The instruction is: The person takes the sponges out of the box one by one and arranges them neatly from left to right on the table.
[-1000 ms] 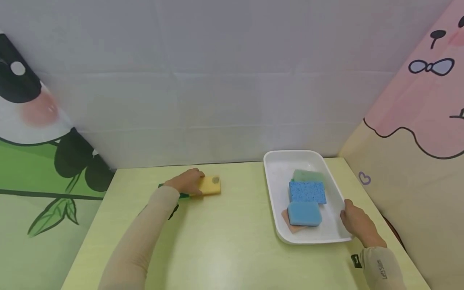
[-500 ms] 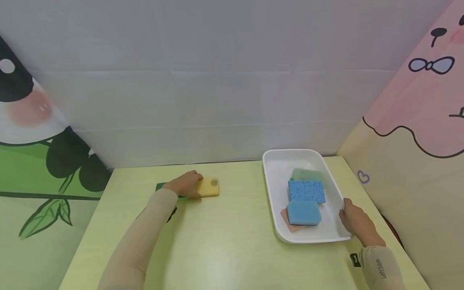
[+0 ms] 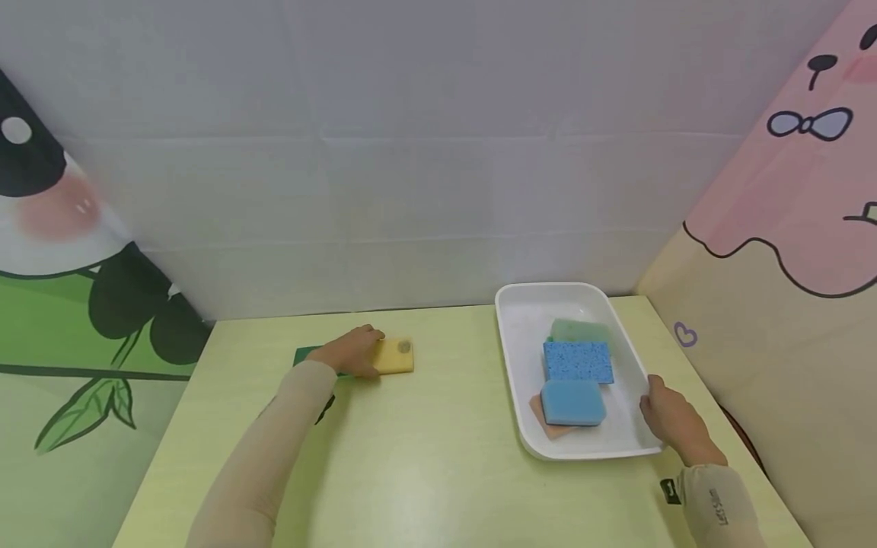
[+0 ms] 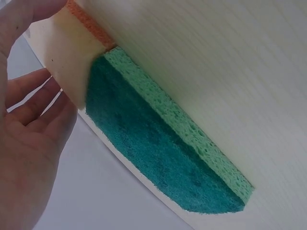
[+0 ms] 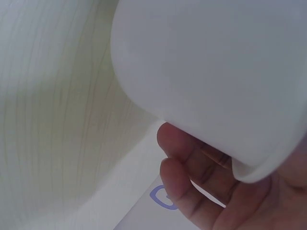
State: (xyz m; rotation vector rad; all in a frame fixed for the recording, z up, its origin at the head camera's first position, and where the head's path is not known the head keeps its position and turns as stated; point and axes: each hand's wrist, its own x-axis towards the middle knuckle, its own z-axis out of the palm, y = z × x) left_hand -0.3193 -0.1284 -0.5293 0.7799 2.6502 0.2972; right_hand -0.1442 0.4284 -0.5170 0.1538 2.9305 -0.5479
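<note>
In the head view, my left hand [image 3: 349, 352] spans a yellow sponge [image 3: 395, 356] lying at the back left of the table, thumb on its near side and fingers beyond. A dark spot marks the sponge's right end. End to end with it lies a green scouring sponge [image 4: 153, 134], largely covered by the hand and sleeve from above. On the right, my right hand [image 3: 680, 421] grips the rim of a white tray [image 3: 514, 365]. From the right wrist, its fingers [image 5: 180, 184] curl beneath the rim, against the outer wall; the thumb is hidden.
Inside the tray are a pale green sponge [image 3: 581, 330], a speckled blue sponge [image 3: 578, 361] and a light blue sponge [image 3: 573, 403], which partly covers a flat peach-coloured piece [image 3: 544, 421]. Walls border the pale yellow table [image 3: 425, 464] at the back and sides.
The yellow sponge and my left hand have shifted slightly nearer to me, and the sponge sits in line with the green one. My right hand stays on the tray; the view drifts a little.
</note>
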